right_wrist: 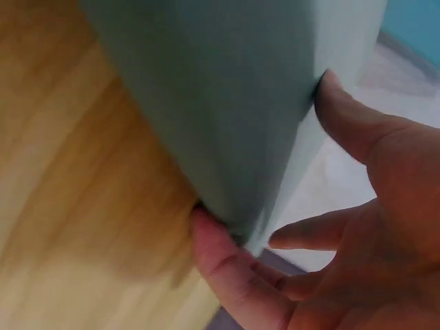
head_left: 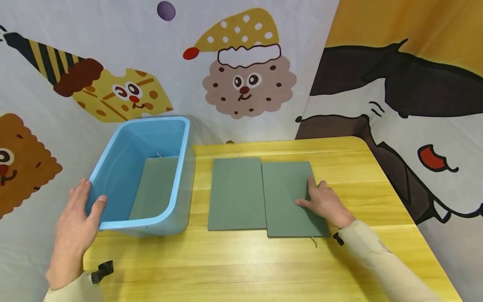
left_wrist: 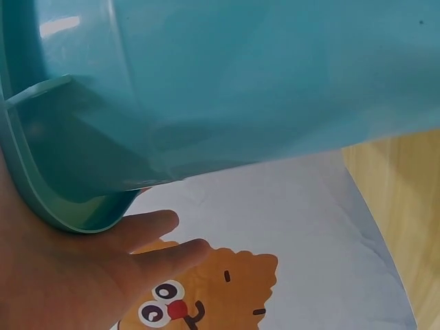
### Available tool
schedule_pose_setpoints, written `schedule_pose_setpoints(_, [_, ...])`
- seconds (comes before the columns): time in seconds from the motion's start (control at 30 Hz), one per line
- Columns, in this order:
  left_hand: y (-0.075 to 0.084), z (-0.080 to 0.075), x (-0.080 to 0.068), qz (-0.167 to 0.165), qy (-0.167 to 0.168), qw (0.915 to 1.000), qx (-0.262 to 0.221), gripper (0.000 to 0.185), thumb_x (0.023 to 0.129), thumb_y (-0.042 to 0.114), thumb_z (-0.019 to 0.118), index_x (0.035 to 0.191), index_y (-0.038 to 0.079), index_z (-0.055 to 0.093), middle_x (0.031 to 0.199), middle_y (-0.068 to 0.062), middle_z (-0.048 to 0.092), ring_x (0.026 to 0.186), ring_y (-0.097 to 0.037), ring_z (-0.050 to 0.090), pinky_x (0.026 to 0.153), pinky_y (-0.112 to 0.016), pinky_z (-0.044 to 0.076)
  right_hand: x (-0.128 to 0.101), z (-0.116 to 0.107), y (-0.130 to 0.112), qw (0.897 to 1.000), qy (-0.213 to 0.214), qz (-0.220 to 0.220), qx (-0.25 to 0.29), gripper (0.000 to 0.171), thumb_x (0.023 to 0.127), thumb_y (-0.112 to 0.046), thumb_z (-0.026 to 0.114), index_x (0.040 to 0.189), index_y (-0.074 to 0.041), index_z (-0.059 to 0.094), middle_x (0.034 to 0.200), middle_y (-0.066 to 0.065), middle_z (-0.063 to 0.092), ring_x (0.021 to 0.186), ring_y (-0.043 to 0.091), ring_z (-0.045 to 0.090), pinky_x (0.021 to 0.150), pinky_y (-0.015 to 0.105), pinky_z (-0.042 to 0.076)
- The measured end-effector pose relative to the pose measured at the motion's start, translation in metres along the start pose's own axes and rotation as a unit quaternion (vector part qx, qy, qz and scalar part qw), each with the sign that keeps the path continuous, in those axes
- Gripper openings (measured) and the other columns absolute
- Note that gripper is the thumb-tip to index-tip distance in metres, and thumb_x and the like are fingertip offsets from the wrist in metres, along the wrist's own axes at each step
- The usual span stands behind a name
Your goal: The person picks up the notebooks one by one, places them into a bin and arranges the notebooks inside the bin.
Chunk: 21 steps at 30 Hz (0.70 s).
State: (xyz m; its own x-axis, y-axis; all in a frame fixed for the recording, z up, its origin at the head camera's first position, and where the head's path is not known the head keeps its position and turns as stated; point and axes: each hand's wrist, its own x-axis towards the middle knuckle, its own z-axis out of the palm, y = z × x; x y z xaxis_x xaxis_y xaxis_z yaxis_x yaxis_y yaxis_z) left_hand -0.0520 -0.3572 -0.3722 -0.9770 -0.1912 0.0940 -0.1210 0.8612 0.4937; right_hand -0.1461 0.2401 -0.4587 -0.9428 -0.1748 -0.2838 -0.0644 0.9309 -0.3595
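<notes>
Your left hand [head_left: 75, 222] holds blue bin [head_left: 177, 167] rim, fingers flat. Your right hand [head_left: 324, 201] pinches right green board [head_left: 286, 188] edge on bench [head_left: 241, 260]. Step, I think: lifting board. Next needs firm grip.

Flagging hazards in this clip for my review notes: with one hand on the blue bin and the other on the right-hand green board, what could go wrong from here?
1. The blue bin sits at the table's left edge with its left side seemingly past it; the left hand steadies the rim, so a push might tip it off.
2. The right hand pinches only the right green board's edge; that grip may slip.
3. Lifting it could nudge the neighbouring green board that it slightly overlaps.
</notes>
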Motion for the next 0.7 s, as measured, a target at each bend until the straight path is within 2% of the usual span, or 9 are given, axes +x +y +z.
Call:
schedule_pose_setpoints(0.17, [-0.002, 0.000, -0.002, -0.003, -0.003, 1.0000, -0.002, 0.068, 0.112, 0.039, 0.031, 0.166, 0.004, 0.008, 0.172, -0.019, 0.002, 0.156, -0.047, -0.002, 0.120, -0.071, 0.002, 0.005, 0.000, 0.005, 0.999, -0.031, -0.014, 0.039, 0.116, 0.093, -0.051, 0.075, 0.162, 0.009, 0.003, 0.141, 0.047, 0.045, 0.106, 0.047, 0.063, 0.088, 0.055, 0.052])
schedule_pose_setpoints(0.3, [-0.003, -0.001, -0.002, -0.012, -0.003, 0.9999, -0.006, 0.068, 0.112, 0.039, 0.031, 0.166, 0.006, 0.007, 0.173, -0.018, 0.002, 0.156, -0.047, -0.002, 0.120, -0.071, 0.003, 0.006, -0.002, 0.005, 0.998, -0.033, -0.044, 0.026, 0.113, 0.093, -0.052, 0.074, 0.164, 0.005, 0.006, 0.144, 0.042, 0.047, 0.115, 0.048, 0.063, 0.092, 0.056, 0.052])
schedule_pose_setpoints(0.5, [-0.004, -0.004, -0.003, -0.021, -0.006, 0.9997, -0.006, 0.067, 0.112, 0.038, 0.031, 0.167, 0.008, 0.006, 0.173, -0.016, 0.000, 0.157, -0.046, -0.003, 0.119, -0.073, 0.002, 0.007, -0.008, 0.006, 0.996, 0.007, -0.078, 0.040, 0.105, 0.094, -0.039, 0.078, 0.165, -0.001, 0.010, 0.145, 0.042, 0.046, 0.121, 0.055, 0.056, 0.095, 0.061, 0.050])
schedule_pose_setpoints(0.67, [-0.002, -0.003, -0.001, -0.001, -0.009, 1.0000, 0.000, 0.068, 0.113, 0.039, 0.031, 0.166, 0.006, 0.005, 0.173, -0.016, -0.001, 0.156, -0.046, -0.004, 0.120, -0.071, 0.001, 0.004, -0.015, 0.013, 0.994, 0.031, -0.089, 0.056, 0.097, 0.095, -0.026, 0.078, 0.165, -0.002, 0.016, 0.140, 0.040, 0.052, 0.119, 0.051, 0.058, 0.093, 0.061, 0.050])
schedule_pose_setpoints(0.7, [-0.001, -0.002, 0.000, 0.002, -0.010, 0.9999, 0.001, 0.068, 0.113, 0.039, 0.030, 0.166, 0.006, 0.005, 0.173, -0.016, -0.002, 0.156, -0.046, -0.004, 0.120, -0.071, 0.001, 0.003, -0.016, 0.014, 0.994, 0.030, -0.089, 0.064, 0.095, 0.096, -0.025, 0.077, 0.165, -0.002, 0.017, 0.143, 0.040, 0.049, 0.124, 0.051, 0.055, 0.096, 0.062, 0.049])
